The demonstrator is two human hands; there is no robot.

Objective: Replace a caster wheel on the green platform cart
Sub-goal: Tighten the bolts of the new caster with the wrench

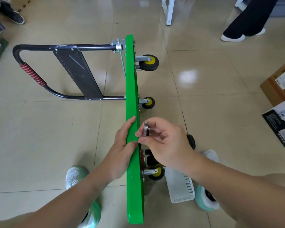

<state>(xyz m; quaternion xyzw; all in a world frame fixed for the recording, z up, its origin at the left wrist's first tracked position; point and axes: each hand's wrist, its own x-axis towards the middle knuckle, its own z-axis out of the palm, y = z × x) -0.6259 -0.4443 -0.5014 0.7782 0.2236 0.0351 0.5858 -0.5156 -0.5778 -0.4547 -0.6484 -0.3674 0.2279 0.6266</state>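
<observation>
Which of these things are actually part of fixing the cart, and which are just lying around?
Part of the job: green platform cart, tipped on its edge; left hand gripping its deck; right hand pinching a small metal part; mounted casters; white basket beside the cart, probably for parts.
Just lying about: cardboard box; black-and-white carton; white furniture leg.

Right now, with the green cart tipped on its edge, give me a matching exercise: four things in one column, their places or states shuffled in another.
1. left hand
2. right hand
3. white perforated plastic basket
4. black tubular cart handle

A. on the floor tiles, right of the green platform deck
B. pinches a small silver metal part
C. sticks out to the deck's left
D. holds the deck's top edge

Pairs: 1-D, 2-B, 3-A, 4-C.
</observation>
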